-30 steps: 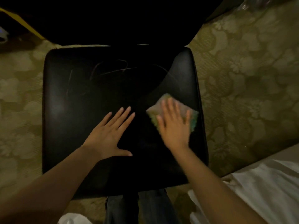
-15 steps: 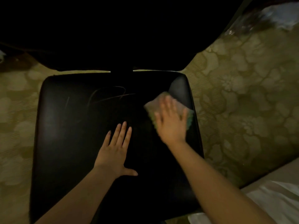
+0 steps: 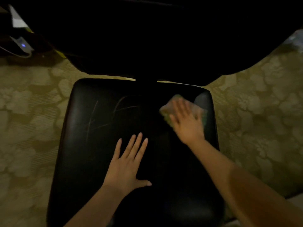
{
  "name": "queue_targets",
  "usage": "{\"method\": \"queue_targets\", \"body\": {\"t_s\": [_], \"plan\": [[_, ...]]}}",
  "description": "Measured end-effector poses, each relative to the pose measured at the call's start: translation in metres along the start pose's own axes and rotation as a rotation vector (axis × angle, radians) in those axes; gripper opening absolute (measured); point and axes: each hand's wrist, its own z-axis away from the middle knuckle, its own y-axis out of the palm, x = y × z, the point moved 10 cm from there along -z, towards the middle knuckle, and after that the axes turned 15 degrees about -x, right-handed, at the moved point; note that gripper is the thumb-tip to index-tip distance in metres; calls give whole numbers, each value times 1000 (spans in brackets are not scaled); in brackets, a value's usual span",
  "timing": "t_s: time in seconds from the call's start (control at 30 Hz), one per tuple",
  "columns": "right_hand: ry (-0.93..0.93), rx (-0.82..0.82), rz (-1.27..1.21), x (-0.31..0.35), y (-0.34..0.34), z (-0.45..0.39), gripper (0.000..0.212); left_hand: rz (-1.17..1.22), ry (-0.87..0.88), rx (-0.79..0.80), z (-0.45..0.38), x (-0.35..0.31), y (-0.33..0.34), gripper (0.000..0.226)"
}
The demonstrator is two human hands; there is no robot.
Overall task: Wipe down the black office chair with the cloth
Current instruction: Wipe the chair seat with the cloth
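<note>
From the head camera I am looking straight down on the black, glossy, leather-like office chair (image 3: 101,145), whose squarish seat with rounded corners is filling the middle of the frame. Its long axis is running from my near edge away to the dark backrest (image 3: 147,38), which is looming at the far side, so the chair is facing toward me. Pale, thin scratch-like lines are showing on the far left part of the seat, and a dull sheen is catching the far right corner.

The right hand (image 3: 186,122) is lying flat with fingers spread, pressing the small, folded, greenish and pinkish cloth (image 3: 165,110) against the seat near the chair's far right corner. The cloth is blurred, and only its edges are peeking out around the fingers; I cannot tell its weave.

The left hand (image 3: 127,166) is resting palm down near the centre of the seat, fingers held close together and pointing toward the backrest, thumb stretched out to the right. It is holding nothing and is lying well apart from the cloth.

Olive, flower-patterned carpet (image 3: 29,128) is surrounding the chair on both sides. Beyond the chair's far left corner, a small white device with a blue light (image 3: 23,45) is sitting in shadow.
</note>
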Motion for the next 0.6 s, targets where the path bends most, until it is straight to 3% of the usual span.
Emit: {"method": "queue_targets", "body": {"t_s": [0.1,0.17,0.3,0.4,0.5,0.6], "plan": [[290,-7,36,-17,0,-30,57,-19,-198,-26,33,50,1,123],[281,-17,-31,42,10,-59,57,-15,-316,-57,56,85,4,121],[-61,23,-37,205,41,-53,55,2,-530,-148,87,146,-2,124],[-378,81,-62,269,51,19,55,51,-625,-194,96,174,-11,129],[-538,102,-100,246,44,57,57,124,-592,-185,93,183,-13,131],[-261,15,-25,174,33,5,57,130,-509,-141,90,181,-8,134]]}}
